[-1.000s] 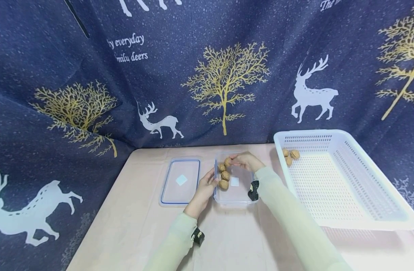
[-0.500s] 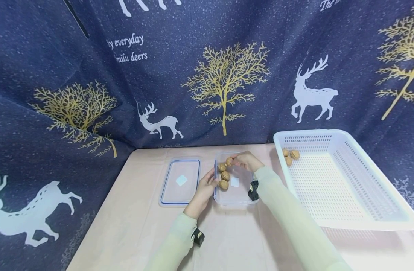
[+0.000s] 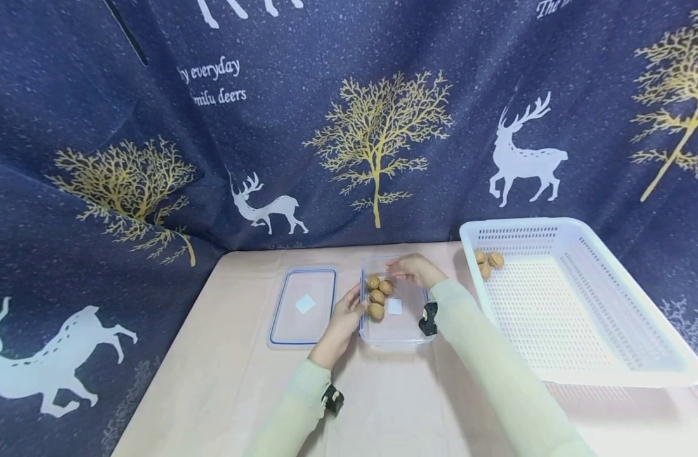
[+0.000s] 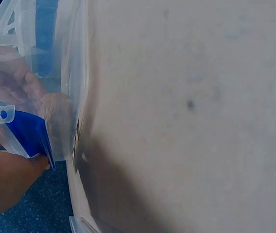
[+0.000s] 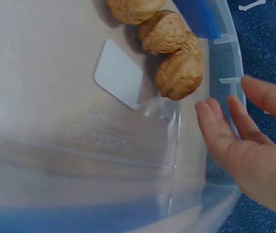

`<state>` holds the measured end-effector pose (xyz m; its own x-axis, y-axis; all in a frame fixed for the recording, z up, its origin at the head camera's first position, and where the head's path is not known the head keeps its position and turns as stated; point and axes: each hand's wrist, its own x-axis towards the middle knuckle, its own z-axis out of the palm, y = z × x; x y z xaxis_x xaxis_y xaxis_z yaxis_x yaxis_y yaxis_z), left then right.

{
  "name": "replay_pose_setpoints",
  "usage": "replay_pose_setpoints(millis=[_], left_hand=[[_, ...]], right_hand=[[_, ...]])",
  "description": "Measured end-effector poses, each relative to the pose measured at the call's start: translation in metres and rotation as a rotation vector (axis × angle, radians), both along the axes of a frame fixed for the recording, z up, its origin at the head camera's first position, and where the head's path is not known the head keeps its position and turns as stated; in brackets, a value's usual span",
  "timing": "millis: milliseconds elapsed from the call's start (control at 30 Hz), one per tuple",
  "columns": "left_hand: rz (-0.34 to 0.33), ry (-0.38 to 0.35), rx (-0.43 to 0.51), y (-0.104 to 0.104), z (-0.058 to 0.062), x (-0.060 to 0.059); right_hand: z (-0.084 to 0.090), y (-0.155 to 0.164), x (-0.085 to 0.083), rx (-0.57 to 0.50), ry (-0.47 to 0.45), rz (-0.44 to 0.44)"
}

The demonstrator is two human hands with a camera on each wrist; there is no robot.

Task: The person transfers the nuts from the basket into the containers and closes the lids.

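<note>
A clear plastic food container (image 3: 403,343) stands on the table with several walnuts (image 3: 375,311) grouped along its left side. My left hand (image 3: 340,324) grips the container's left side; in the left wrist view its thumb lies against a blue latch (image 4: 28,133) at the wall. Over the container's far part is my right hand (image 3: 420,270). In the right wrist view that right hand (image 5: 259,150) has its fingers extended and holds nothing, a small gap from the nearest walnut (image 5: 179,75). A pale square (image 5: 118,73) shows at the container's bottom.
Left of the container lies its clear lid (image 3: 303,324) with a blue seal. A large white perforated basket (image 3: 623,377) stands at the right, with a few walnuts (image 3: 495,259) in its far left corner. A dark blue printed cloth (image 3: 377,127) hangs behind the table.
My right hand has let go of a walnut, which now rests beside the others in the container, nearer me than before. The left hand has stayed on the container's side.
</note>
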<state>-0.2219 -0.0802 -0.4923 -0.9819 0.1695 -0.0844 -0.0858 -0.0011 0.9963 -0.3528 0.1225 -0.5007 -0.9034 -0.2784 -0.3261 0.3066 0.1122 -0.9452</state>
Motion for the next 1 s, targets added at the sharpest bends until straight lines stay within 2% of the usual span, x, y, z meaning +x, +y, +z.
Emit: replay_pose_setpoints(millis=[67,200,300,533,767,1000], left_hand=[[-0.001,0.005,0.004,0.000,0.000,0.000],[-0.003,0.008,0.014,0.000,0.000,0.000],[-0.006,0.002,0.014,0.000,0.000,0.000],[-0.016,-0.009,-0.005,-0.001,0.002,0.001],[-0.015,-0.012,0.003,0.000,0.003,0.001],[-0.007,-0.020,-0.017,-0.001,0.001,0.001]], right_hand=[[0.058,-0.011,0.040,0.026,-0.033,0.018],[0.069,-0.013,0.041,-0.062,-0.055,0.072],[0.076,-0.013,0.038,-0.079,-0.032,0.081],[0.100,-0.008,0.031,-0.050,-0.006,-0.024],[0.123,0.011,0.028,-0.059,0.049,-0.027],[0.143,0.047,0.026,-0.087,0.104,-0.069]])
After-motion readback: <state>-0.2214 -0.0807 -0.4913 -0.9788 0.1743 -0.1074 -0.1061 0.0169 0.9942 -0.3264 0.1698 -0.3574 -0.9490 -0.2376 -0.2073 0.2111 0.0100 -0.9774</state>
